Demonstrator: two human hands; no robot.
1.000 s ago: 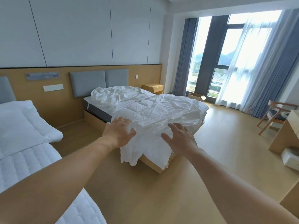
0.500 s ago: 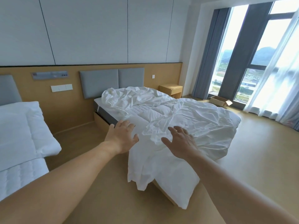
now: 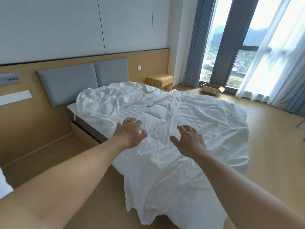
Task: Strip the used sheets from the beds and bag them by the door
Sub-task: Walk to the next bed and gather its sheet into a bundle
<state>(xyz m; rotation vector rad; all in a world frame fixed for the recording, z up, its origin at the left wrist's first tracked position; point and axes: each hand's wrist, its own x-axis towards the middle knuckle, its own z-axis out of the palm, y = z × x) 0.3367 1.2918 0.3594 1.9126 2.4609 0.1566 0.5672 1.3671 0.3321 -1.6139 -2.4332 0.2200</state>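
A rumpled white sheet (image 3: 198,123) lies loose over the bed (image 3: 85,128), hanging down over the foot corner nearest me. A patch of quilted mattress top (image 3: 132,113) shows where the sheet is pulled back. My left hand (image 3: 130,134) hovers over the sheet near the bed's left edge, fingers spread, holding nothing. My right hand (image 3: 188,141) reaches out beside it over the sheet's middle, fingers also apart and empty. Both arms are stretched forward. No bag or door is in view.
A grey padded headboard (image 3: 79,80) backs the bed. A small wooden nightstand (image 3: 160,80) stands to its right. An open cardboard box (image 3: 212,89) sits on the floor by the window with blue curtains (image 3: 196,42). A second bed's white corner (image 3: 4,187) shows at far left.
I have come closer to the bed, and it now fills the middle of the view. Both hands have moved forward over the sheet, still open. The second bed has slid almost out of view.
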